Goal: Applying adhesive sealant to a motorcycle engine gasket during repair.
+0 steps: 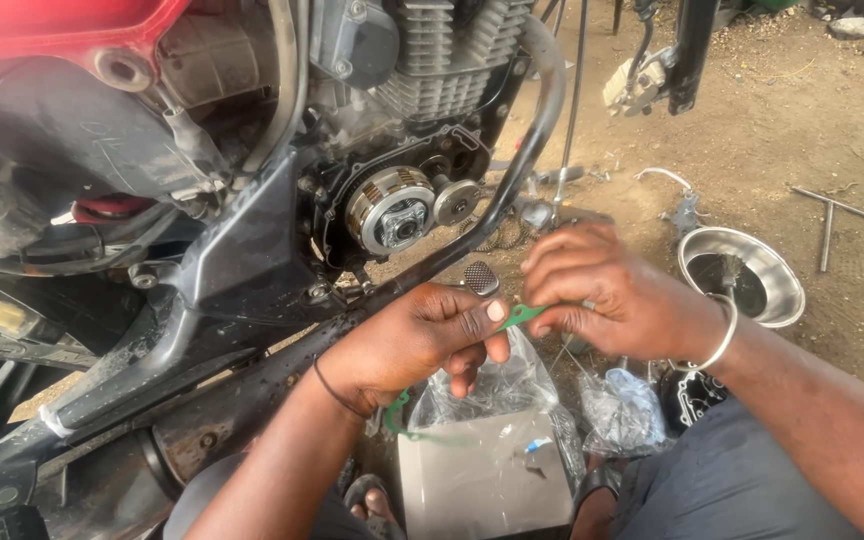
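The ground (782,110) is bare brown dirt, and a big motorbike (252,200) stands on it. The bike has a red tank at the top and a dark frame. Its side cover is off, so the round shiny clutch (389,209) shows in the middle of the engine.

A shiny metal bowl (742,275) sits on the dirt at the right. I cannot tell what is inside it. A metal T-shaped tool (830,212) lies farther right, well apart from the bowl.

Down low, a clear plastic bag (497,395) rests on a flat grey box (482,480). Part of a thin green gasket (524,316) hangs into the bag. A second crumpled clear bag (620,408) lies just beside it.

The left hand (417,340) pinches the green gasket between thumb and fingers. The right hand (602,295) is closed on the other end of the same strip, just above the bag. A silver bangle (720,338) sits on the right wrist.
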